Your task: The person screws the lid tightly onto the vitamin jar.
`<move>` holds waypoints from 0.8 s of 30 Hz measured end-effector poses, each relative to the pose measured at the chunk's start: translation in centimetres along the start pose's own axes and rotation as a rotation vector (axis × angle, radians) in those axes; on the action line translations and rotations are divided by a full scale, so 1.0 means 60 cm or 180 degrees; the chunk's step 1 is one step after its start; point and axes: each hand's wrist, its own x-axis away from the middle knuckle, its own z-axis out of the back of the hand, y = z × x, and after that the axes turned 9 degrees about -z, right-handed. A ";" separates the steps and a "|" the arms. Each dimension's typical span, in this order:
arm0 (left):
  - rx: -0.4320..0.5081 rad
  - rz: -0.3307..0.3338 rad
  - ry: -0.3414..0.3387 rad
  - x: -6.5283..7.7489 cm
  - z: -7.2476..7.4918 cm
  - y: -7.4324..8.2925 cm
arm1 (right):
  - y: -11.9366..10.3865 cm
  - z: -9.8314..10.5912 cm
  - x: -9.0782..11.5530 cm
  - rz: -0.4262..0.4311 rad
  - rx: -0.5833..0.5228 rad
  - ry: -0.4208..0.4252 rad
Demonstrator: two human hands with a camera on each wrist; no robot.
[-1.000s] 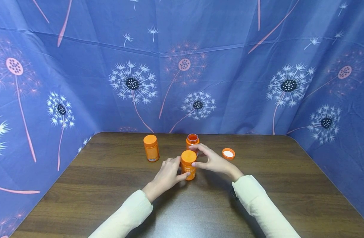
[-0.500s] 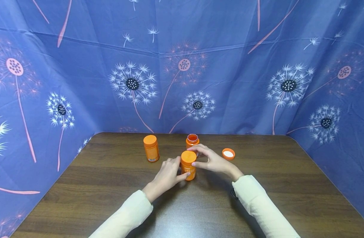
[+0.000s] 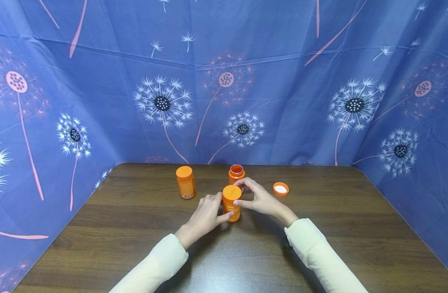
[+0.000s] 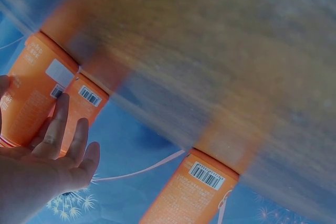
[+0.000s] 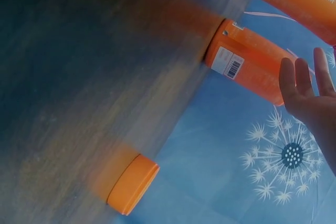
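Note:
An orange plastic bottle with white lettering stands upright on the table, its orange cap on top. My left hand holds the bottle's body low down, thumb across the front. From the other side my right hand grips the cap's rim between thumb and forefinger. Close behind is a second orange bottle, uncapped, its mouth showing and its lower part hidden by the front bottle and my right hand. In the left wrist view the front bottle lies within the left fingers, beside the uncapped bottle.
A third orange bottle, capped and upright, stands to the left. An orange cap with a white inside lies upturned at the right. The wooden table meets a blue dandelion-print cloth at the back and sides.
My right thumb and fingers have shifted slightly around the front bottle's cap. The left hand and the bottles have stayed in place.

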 end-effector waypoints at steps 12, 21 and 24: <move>-0.0021 0.0001 -0.0018 0.000 0.001 0.000 | -0.005 0.003 -0.001 0.0032 0.0023 -0.0141; -0.0073 0.0041 -0.0038 0.001 0.001 0.003 | -0.009 0.001 0.000 -0.0025 0.0149 -0.0040; -0.0123 0.0058 -0.0031 0.001 0.002 0.005 | -0.010 0.000 0.000 -0.0069 0.0204 0.0007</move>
